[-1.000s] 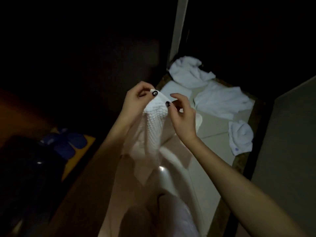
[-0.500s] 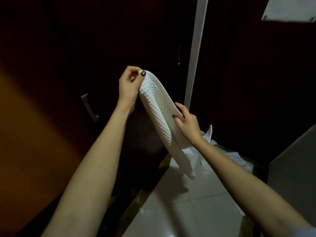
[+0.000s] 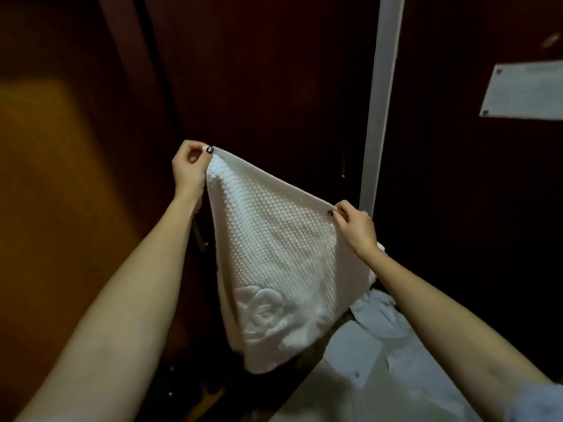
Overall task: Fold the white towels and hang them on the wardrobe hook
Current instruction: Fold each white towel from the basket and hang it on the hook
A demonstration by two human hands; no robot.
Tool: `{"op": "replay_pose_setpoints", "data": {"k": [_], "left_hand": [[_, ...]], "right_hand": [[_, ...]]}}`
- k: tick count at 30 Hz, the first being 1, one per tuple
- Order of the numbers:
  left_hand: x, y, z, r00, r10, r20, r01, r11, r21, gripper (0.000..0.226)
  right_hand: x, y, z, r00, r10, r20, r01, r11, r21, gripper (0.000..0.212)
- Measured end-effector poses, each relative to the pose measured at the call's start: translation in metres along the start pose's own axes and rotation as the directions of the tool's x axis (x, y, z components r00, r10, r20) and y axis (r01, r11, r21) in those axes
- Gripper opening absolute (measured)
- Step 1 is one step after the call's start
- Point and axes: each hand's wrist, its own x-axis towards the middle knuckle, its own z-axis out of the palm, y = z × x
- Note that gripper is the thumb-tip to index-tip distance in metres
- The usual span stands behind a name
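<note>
Head, towel [image 3: 274,254] screens wardrobe door [image 3: 274,71], floor towels [image 3: 377,313]

Pale tiled floor [image 3: 350,391], crumpled white towels [image 3: 377,312] on it (dimly lit)

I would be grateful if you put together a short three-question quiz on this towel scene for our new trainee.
1. True or false: the left hand and the right hand each pinch a top corner of the white towel.
2. What does the raised motif low on the towel depict: A stripes, B a flower, C letters?
3. Which hand is held higher in the view?

Key: 1 true; 2 B; 3 the left.
</note>
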Motion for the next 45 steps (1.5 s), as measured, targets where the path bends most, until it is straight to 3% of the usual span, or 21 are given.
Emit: {"op": "replay_pose_setpoints", "data": {"k": [5, 10, 13, 17, 20, 27, 33, 36, 39, 43, 45], "left_hand": [[-0.011, 0.008, -0.023, 0.991, -0.06, -0.121, 0.069, 0.995, 0.075, 0.021], [-0.02, 0.029, -0.052, 0.97, -0.103, -0.221, 0.133, 0.983, 0.129, 0.02], [-0.019, 0.039, -0.082, 0.947, -0.137, -0.29, 0.209, 0.949, 0.235, 0.021], [-0.034, 0.039, -0.109, 0.921, -0.181, -0.346, 0.291, 0.908, 0.3, 0.013], [-0.052, 0.042, -0.107, 0.933, -0.178, -0.312, 0.269, 0.923, 0.277, 0.018], [-0.101, 0.038, -0.079, 0.975, -0.182, -0.125, 0.199, 0.969, 0.148, 0.021], [-0.126, 0.038, -0.093, 0.976, -0.215, -0.029, 0.217, 0.961, 0.172, 0.031], [-0.133, 0.039, -0.099, 0.964, -0.261, 0.041, 0.243, 0.938, 0.249, 0.029], [-0.144, 0.041, -0.095, 0.963, -0.247, 0.11, 0.207, 0.936, 0.286, 0.022], [-0.165, 0.029, -0.085, 0.971, -0.213, 0.113, 0.151, 0.903, 0.403, 0.066], [-0.174, 0.023, -0.078, 0.976, -0.215, 0.032, 0.184, 0.895, 0.406, 0.071]], "right_hand": [[0.031, 0.005, -0.003, 0.981, -0.023, 0.192, 0.034, 0.998, -0.053, 0.017], [0.036, -0.027, 0.003, 0.973, -0.152, 0.173, 0.157, 0.988, -0.011, 0.019], [0.052, -0.06, -0.001, 0.962, -0.211, 0.174, 0.194, 0.975, 0.111, 0.002], [0.06, -0.106, -0.002, 0.947, -0.244, 0.209, 0.149, 0.91, 0.388, 0.022], [0.051, -0.142, 0.009, 0.93, -0.255, 0.265, 0.089, 0.855, 0.511, 0.025], [0.017, -0.202, 0.034, 0.829, -0.32, 0.459, -0.036, 0.788, 0.615, 0.005], [-0.004, -0.21, 0.027, 0.749, -0.387, 0.537, -0.022, 0.796, 0.605, 0.023], [-0.014, -0.214, 0.029, 0.773, -0.387, 0.503, 0.096, 0.855, 0.51, 0.013], [-0.03, -0.223, 0.035, 0.831, -0.382, 0.404, 0.142, 0.849, 0.509, 0.005], [-0.044, -0.24, 0.043, 0.89, -0.372, 0.264, 0.202, 0.84, 0.504, 0.012], [-0.052, -0.247, 0.047, 0.888, -0.382, 0.256, 0.205, 0.827, 0.523, 0.013]]}}
